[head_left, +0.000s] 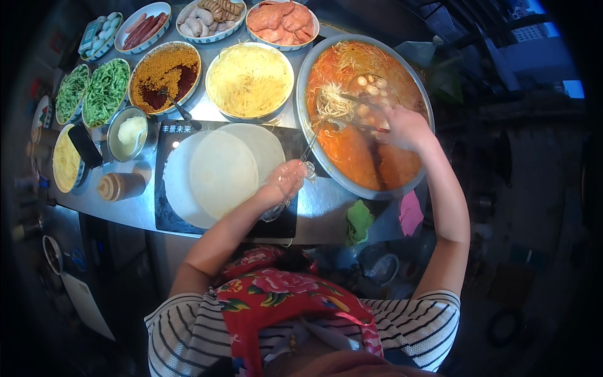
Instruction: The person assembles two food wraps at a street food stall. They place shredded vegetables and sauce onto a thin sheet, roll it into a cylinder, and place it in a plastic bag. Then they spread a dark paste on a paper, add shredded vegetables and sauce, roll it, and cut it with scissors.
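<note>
My right hand [408,127], closed, grips metal tongs [370,108] over a big grey basin [303,100] of orange-red broth. At the tongs' far end is a clump of pale, thin strands [335,102], like noodles or shredded vegetable. My left hand [287,179], in a clear plastic glove, is closed on a thin metal handle [308,149] that reaches over the basin's left rim toward the clump. The handle's far end is partly hidden, so its tool kind is unclear. Several pale round balls [372,83] lie near the tongs. Large thin round wrappers [220,166] overlap left of my left hand.
Bowls of yellow shreds [250,80], chopped crumbs in dark red sauce [164,75], green shreds [105,93] and pink meat slices [281,22] line the counter. A squeeze bottle [119,186] lies at left. Green cloth [359,222] and pink cloth [411,213] hang at the front edge.
</note>
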Demonstrator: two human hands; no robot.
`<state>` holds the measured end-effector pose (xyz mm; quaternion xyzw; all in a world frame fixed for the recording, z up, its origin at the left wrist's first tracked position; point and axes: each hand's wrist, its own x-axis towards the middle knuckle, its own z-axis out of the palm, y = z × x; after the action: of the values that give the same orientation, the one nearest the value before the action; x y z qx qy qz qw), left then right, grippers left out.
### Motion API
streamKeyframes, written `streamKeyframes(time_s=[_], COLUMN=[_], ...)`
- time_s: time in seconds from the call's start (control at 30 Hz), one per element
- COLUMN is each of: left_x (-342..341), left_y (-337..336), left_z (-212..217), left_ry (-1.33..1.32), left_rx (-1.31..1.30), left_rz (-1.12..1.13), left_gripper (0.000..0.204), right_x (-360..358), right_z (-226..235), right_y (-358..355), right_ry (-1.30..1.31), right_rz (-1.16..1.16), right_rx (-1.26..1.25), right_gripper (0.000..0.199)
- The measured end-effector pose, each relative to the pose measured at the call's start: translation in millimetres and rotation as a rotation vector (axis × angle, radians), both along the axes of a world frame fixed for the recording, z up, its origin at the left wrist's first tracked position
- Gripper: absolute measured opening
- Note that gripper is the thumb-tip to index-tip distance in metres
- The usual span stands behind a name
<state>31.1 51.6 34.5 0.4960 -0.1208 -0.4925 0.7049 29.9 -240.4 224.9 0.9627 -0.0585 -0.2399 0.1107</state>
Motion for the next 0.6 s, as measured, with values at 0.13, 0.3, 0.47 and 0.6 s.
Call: streamKeyframes(time_s=[0.13,0.3,0.47,0.6], left_x=[-9.2,-12.1,-14.4,-12.2], left_y=[-6.4,-8.3,-7.2,-22.8], left_z=[4.4,4.3,-7.9,-16.4], left_ry=[-0.175,-0.638,-0.227,-0.059], left_rx=[-0.012,0.142,0.110,0.140], left_rz=[-0.017,0.080,0.104,0.076], left_gripper=[0.023,0.024,0.024,0.022], right_x=[-11.3,-22.8,-31.3,-43.2], right_z=[-49.4,-78.6,-60.9,-27.0], right_y=[22.1,32.5,24.3,12.4], right_ry=[-0.157,-0.216,-0.236,-0.367], right_rz=[0.009,-0.093,-0.138,-0.147], right_rx=[-0.156,-0.114,-0.049,-0.071], right_gripper=[0.052,0.047,0.049,0.047])
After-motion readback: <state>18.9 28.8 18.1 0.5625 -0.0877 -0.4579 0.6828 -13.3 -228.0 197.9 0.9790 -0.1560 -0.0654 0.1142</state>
